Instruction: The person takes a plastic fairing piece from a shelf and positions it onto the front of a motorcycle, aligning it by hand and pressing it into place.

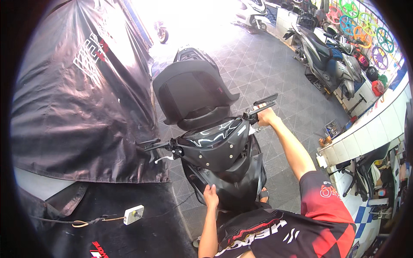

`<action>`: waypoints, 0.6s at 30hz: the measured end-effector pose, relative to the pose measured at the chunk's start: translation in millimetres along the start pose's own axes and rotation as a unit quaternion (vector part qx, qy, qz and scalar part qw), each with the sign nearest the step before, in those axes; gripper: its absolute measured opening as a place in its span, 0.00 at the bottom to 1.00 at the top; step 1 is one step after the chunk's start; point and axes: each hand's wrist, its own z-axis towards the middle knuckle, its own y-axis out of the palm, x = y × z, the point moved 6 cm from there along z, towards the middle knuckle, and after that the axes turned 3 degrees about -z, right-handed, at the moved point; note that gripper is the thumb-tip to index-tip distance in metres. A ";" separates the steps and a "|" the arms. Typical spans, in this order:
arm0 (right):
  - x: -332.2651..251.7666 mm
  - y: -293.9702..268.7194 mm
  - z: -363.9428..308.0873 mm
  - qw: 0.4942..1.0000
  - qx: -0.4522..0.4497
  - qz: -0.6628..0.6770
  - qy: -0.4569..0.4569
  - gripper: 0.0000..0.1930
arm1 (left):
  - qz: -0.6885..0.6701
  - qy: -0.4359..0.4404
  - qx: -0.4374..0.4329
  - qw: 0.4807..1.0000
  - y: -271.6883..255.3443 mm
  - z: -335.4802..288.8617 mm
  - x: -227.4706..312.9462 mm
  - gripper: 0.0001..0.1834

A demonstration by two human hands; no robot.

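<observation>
I have the right hand (pixel 266 117) curled around the handlebar (pixel 250 116) of the black scooter (pixel 234 182); the left hand (pixel 211 195), loosely open and empty, is by its front, contact unclear. Viewed from here, a dark cover (pixel 86 116) crowds the scooter's left, another motorbike (pixel 322 58) stands well right, and a white socket box (pixel 134 214) lies nearer left.

Glaring light (pixel 193 19) floods the grey tiled floor (pixel 271 64).
</observation>
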 end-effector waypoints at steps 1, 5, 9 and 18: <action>1.7 1.6 -4.0 0.999 -0.016 0.023 0.028 0.29 | -0.001 0.002 0.000 1.000 -0.6 1.9 -0.9 0.14; 1.2 -9.2 -6.3 0.996 -0.059 0.015 0.058 0.28 | -0.040 0.013 0.011 0.999 -2.8 5.1 -7.0 0.15; 2.9 -17.0 -21.0 0.988 0.004 0.152 0.027 0.35 | -0.034 0.053 0.011 0.998 -5.8 17.7 -26.3 0.19; -125.3 13.8 -232.0 0.793 0.271 0.388 0.383 0.27 | -0.028 0.014 0.023 0.999 -15.8 3.8 -31.0 0.18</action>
